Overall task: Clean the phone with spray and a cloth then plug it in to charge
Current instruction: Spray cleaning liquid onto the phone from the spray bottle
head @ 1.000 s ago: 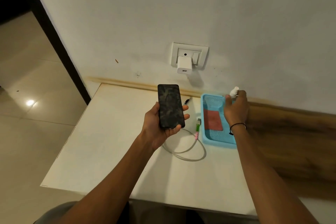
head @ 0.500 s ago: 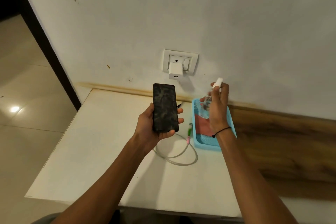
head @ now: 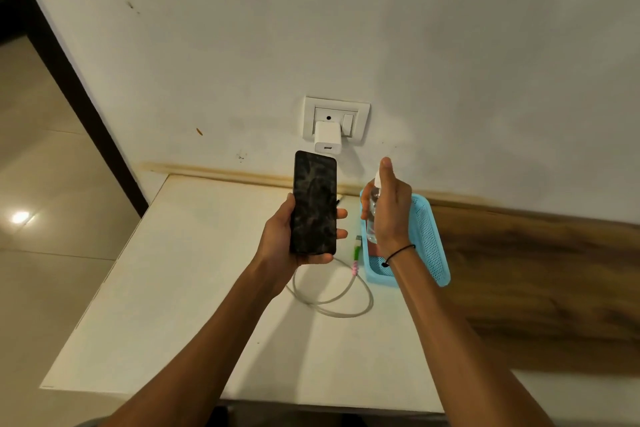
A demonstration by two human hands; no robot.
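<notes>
Above the white table (head: 194, 288), our left hand (head: 280, 239) holds the phone (head: 314, 207) upright, fingers wrapped round its edges and its smeared dark screen facing us. A second ago our right hand (head: 389, 215) was down at the far corner of the blue basket (head: 431, 243), closing on the spray bottle (head: 372, 215). Now that hand has lifted the bottle clear of the basket and brought it just beside the phone, fingers curled round the clear body and the forefinger resting on top of the white nozzle. Phone and bottle are near one another but apart.

We judge that fetching the spray is done and the spraying itself is about to begin; no mist shows yet. The screen looks as grimy as it did before. The red cloth (head: 375, 250) lies in the basket, mostly hidden behind our wrist, so wiping is not yet started. The charging cable (head: 332, 302) lies looped on the table, its green-tipped end just beside the basket, and the white charger (head: 327, 141) sits in the wall socket (head: 336, 118) with nothing plugged into it. Charging comes last, once the screen is dry.
</notes>
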